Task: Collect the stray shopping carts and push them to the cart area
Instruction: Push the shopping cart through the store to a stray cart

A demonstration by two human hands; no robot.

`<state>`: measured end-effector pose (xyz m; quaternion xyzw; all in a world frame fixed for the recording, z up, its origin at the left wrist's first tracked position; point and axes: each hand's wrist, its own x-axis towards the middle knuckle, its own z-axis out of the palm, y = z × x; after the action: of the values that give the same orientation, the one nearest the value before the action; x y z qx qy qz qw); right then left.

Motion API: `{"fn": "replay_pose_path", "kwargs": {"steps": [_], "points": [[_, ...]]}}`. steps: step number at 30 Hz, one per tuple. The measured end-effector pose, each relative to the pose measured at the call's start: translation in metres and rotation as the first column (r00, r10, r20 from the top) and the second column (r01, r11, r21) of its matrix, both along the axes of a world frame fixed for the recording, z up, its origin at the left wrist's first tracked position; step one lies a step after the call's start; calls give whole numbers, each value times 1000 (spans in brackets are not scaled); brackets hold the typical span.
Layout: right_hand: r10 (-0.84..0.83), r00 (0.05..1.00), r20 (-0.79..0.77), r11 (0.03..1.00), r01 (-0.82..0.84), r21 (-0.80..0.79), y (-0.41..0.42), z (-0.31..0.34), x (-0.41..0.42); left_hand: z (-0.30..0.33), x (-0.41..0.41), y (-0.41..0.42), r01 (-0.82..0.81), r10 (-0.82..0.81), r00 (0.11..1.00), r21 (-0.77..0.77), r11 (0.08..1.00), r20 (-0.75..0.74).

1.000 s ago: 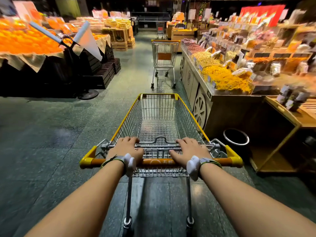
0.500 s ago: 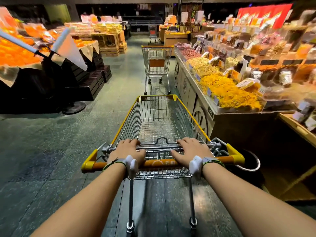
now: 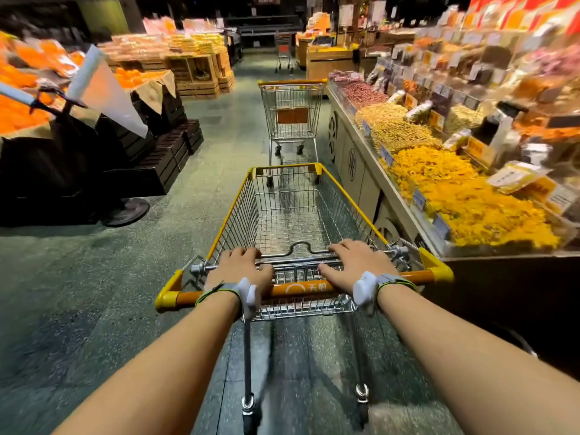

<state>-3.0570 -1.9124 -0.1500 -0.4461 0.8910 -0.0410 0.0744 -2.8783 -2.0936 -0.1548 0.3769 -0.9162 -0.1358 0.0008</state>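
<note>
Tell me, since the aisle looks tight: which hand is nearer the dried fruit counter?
Right. The right hand holds the cart handle on the dried fruit counter side; the left hand holds it farther from the counter.

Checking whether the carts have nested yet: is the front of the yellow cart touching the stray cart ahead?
Cannot tell. In the head view, the yellow cart's front rim overlaps the stray cart's rear wheels, hiding any gap or contact.

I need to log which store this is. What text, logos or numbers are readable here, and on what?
"天虹", roughly, beside a white arch logo: on the orange handle of the yellow-trimmed cart; slightly blurred.
Price tags along the dried-goods counter: too blurred.
Orange panel on the stray cart: no readable text.
</note>
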Motion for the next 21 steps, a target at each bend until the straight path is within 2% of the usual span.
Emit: {"fn": "replay_pose_path", "kwargs": {"steps": [21], "points": [[-4, 1000, -21, 1000, 4, 21, -283, -2, -346, 6, -345, -282, 40, -40, 999, -11, 999, 10]]}}
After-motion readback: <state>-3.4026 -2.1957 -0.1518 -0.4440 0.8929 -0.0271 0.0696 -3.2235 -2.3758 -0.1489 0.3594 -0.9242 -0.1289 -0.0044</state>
